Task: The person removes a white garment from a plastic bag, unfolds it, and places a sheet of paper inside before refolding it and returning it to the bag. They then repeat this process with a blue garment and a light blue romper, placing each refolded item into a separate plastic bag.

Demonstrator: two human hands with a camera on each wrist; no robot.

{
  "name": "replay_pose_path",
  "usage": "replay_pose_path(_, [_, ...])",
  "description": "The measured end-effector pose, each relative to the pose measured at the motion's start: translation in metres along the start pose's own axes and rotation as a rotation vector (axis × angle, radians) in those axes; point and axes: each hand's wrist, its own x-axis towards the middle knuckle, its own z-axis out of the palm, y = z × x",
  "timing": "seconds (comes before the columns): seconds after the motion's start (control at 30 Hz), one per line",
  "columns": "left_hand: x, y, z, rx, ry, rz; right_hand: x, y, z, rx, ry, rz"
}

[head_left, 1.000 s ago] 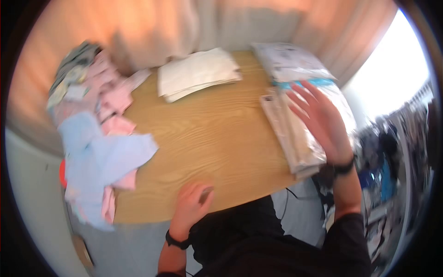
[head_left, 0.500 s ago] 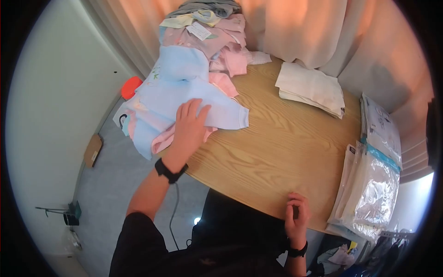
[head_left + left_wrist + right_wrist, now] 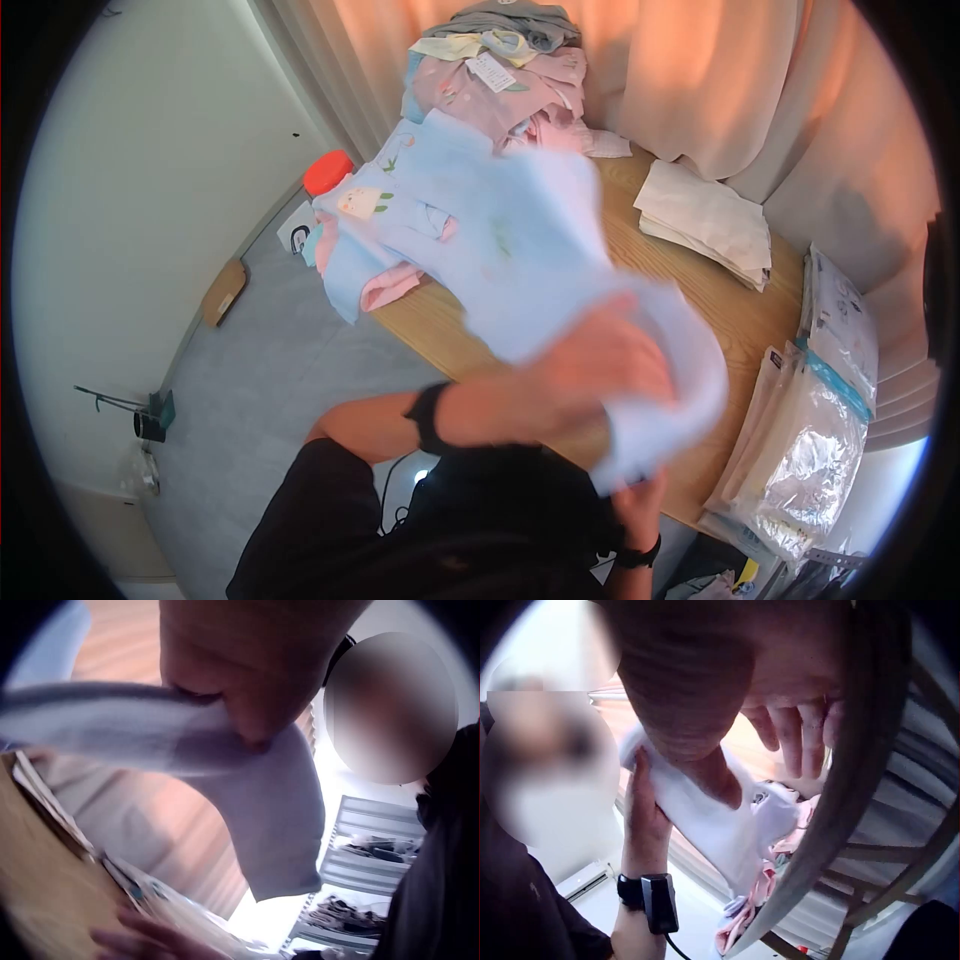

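My left hand (image 3: pixel 625 350) grips a light blue sweatshirt (image 3: pixel 520 235) and holds it stretched over the wooden table (image 3: pixel 735 320), blurred by motion. The left wrist view shows the cloth (image 3: pixel 247 787) bunched under the thumb, with a sleeve hanging down. At the table's near edge is my right hand (image 3: pixel 640 505), partly covered by the hanging sleeve. In the right wrist view this hand's fingers (image 3: pixel 787 739) are loosely extended, and its thumb overlaps the pale cloth (image 3: pixel 705 825). More light blue cloth with a printed figure (image 3: pixel 362 203) lies at the table's left end.
A pile of pink and grey clothes (image 3: pixel 545 85), with a white tag (image 3: pixel 490 72), stands at the back left. Off-white folded sheets (image 3: pixel 705 220) lie at the back, and clear plastic packages (image 3: pixel 800 450) along the right edge. A red object (image 3: pixel 328 173) is beside the table's left end.
The head view first swung left. My left hand went from the near edge onto the blue sweatshirt, gripped it and drew it right, towards me. My right hand came down from the packages to the near edge.
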Motion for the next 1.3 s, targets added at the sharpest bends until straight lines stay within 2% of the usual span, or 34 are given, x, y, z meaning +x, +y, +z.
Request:
replay_pose_path(0.07, [-0.014,0.006,0.046,-0.121,-0.231,0.042,-0.004,0.008,0.003,0.118,-0.015,0.055])
replay_pose_path(0.17, [-0.049,0.009,0.089,-0.231,-0.463,-0.007,-0.007,0.000,0.004,0.481,-0.015,0.227])
replay_pose_path(0.27, [-0.059,0.024,0.062,-0.310,-0.428,-0.142,-0.004,-0.014,0.012,1.025,0.030,0.440])
replay_pose_path(0.37, [-0.077,0.027,0.025,-0.130,-0.265,-0.278,0.002,-0.032,0.013,1.511,0.045,0.636])
replay_pose_path(0.4, [-0.091,0.028,0.015,0.001,-0.276,-0.352,0.005,-0.038,0.013,1.641,0.049,0.702])
replay_pose_path(0.47, [-0.112,0.026,0.003,0.219,-0.276,-0.464,0.015,-0.048,0.008,1.813,-0.003,0.778])
replay_pose_path(0.53, [-0.122,0.021,0.000,0.406,-0.244,-0.525,0.023,-0.056,0.001,1.876,-0.099,0.764])
replay_pose_path(0.6, [-0.129,0.009,-0.003,0.594,-0.207,-0.564,0.028,-0.062,-0.010,1.830,-0.292,0.642])
replay_pose_path(0.67, [-0.141,-0.005,-0.002,0.598,-0.168,-0.588,0.029,-0.065,-0.020,1.713,-0.531,0.461])
replay_pose_path(0.77, [-0.146,-0.019,0.004,0.595,-0.024,-0.548,0.021,-0.067,-0.013,1.481,-0.991,0.411])
replay_pose_path(0.8, [-0.140,-0.020,0.006,0.594,0.026,-0.526,0.021,-0.089,-0.015,1.288,-0.807,0.361])
replay_pose_path(0.83, [-0.134,-0.018,0.009,0.591,0.075,-0.508,0.027,-0.103,-0.010,0.819,-0.508,-0.003])
replay_pose_path(0.9, [-0.114,-0.003,0.015,0.517,0.175,-0.476,0.026,-0.099,0.018,0.229,-0.035,-0.363])
replay_pose_path(1.0, [-0.082,0.025,0.017,0.483,0.233,-0.316,0.050,-0.121,0.010,-0.244,0.105,-0.223])
replay_pose_path(1.1, [-0.076,0.043,0.021,0.531,0.233,-0.103,0.061,-0.107,-0.002,-0.152,0.120,-0.263])
replay_pose_path(1.13, [-0.075,0.045,0.018,0.525,0.235,-0.020,0.067,-0.109,-0.011,-0.037,0.096,-0.292])
replay_pose_path(1.2, [-0.081,0.049,0.017,0.495,0.235,0.095,0.070,-0.120,-0.032,0.379,-0.012,-0.157])
replay_pose_path(1.23, [-0.074,0.034,0.013,0.721,0.329,0.394,0.072,-0.125,-0.044,0.585,-0.062,-0.089])
replay_pose_path(1.27, [-0.061,0.010,0.007,0.938,0.426,0.697,0.077,-0.126,-0.060,0.662,-0.093,-0.147])
replay_pose_path(1.3, [-0.062,0.012,0.011,0.788,0.365,0.597,0.079,-0.125,-0.065,0.745,-0.019,-0.101])
